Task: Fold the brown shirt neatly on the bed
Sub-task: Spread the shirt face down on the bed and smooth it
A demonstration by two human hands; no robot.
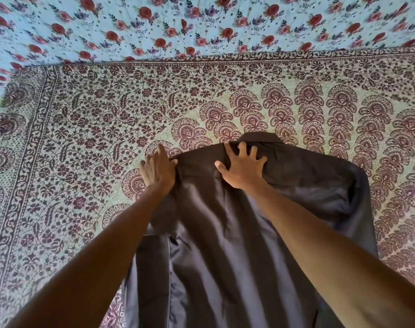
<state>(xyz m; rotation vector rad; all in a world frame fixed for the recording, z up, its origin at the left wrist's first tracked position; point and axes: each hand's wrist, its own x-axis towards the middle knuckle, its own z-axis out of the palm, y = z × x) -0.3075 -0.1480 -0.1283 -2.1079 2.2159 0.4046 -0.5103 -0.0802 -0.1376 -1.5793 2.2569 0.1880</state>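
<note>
Both hands are flat, gripping nothing: your left hand (158, 170) presses the brown shirt (225, 233) at its folded left edge, your right hand (243, 165) spreads open-fingered below the collar. You seem 1 side-fold in; next, likely bring the right sleeve side inward.

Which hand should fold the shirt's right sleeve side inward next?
Probably the right hand: it lies spread on the brown shirt near the collar. The left hand rests at the far edge.

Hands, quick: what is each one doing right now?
Left hand: open, flat at the brown shirt's shoulder edge.
Right hand: open, fingers spread, pressing near the collar.
</note>
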